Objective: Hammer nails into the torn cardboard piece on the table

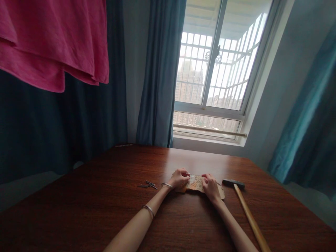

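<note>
A flat tan piece of what looks like cardboard (195, 183), dotted with many small marks or holes and uneven along its near edge, lies between my hands on the table. My left hand (179, 178) grips its left part with curled fingers. The right part is held by my right hand (210, 187), whose fingers bend over the top. To the left of my left hand lie several thin dark nails (150, 184). A hammer (246, 203) with a dark head and a wooden handle rests just right of my right hand.
The brown wooden table (86, 206) has angled far corners. Beyond it are a barred window (210, 70) and blue curtains (159, 77). Pink cloth (65, 42) hangs at the upper left.
</note>
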Tool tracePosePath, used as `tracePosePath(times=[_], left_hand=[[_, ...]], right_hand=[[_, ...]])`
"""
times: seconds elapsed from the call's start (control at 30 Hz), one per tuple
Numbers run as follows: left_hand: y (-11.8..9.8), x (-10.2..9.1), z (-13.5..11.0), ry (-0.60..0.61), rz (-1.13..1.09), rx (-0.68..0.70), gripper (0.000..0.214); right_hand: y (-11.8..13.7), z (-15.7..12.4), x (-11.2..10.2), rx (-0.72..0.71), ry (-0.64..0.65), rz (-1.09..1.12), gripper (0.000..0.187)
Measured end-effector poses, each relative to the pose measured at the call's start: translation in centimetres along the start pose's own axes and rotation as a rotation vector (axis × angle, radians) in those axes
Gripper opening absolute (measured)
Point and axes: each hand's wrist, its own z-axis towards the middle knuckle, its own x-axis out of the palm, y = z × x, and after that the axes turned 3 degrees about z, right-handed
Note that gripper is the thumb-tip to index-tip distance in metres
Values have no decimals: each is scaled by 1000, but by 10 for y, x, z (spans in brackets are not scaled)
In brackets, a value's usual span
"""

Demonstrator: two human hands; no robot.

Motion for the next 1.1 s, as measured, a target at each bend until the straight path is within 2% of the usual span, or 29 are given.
tracePosePath(times=[0.17, 0.27, 0.33, 0.4, 0.47, 0.53, 0.63, 0.7, 0.83, 0.9, 0.97, 1.1], left_hand=[[-2, -1, 0, 52, -107, -43, 43], [-11, -9, 0, 66, -228, -51, 56], [-21, -21, 1, 39, -304, -49, 54], [-31, -37, 2, -47, -336, -29, 44], [-39, -57, 3, -134, -308, -39, 41], [-42, -79, 2, -124, -223, -81, 38], [-34, -115, -8, -4, 19, -194, 33], [-23, -137, -20, 129, 151, -280, 26], [0, -174, -57, 226, 268, -499, 24], [9, -184, -75, 311, 274, -597, 27], [17, -187, -89, 338, 299, -673, 30], [23, -181, -106, 258, 376, -722, 33]], right_hand=[[-11, -7, 6, -17, 17, -24, 23], [-9, -11, 6, -35, 22, -77, 22], [-7, -12, 6, -41, 25, -114, 22], [-5, -13, 6, -52, 26, -150, 21], [-4, -13, 6, -66, 25, -181, 20], [-2, -14, 6, -76, 28, -204, 20], [-1, -15, 6, -76, 37, -227, 20], [-1, -16, 6, -78, 43, -234, 21], [-3, -16, 8, -99, 36, -246, 20], [-4, -16, 9, -107, 34, -256, 20], [-5, -17, 9, -113, 34, -264, 20], [-6, -17, 9, -129, 25, -268, 20]])
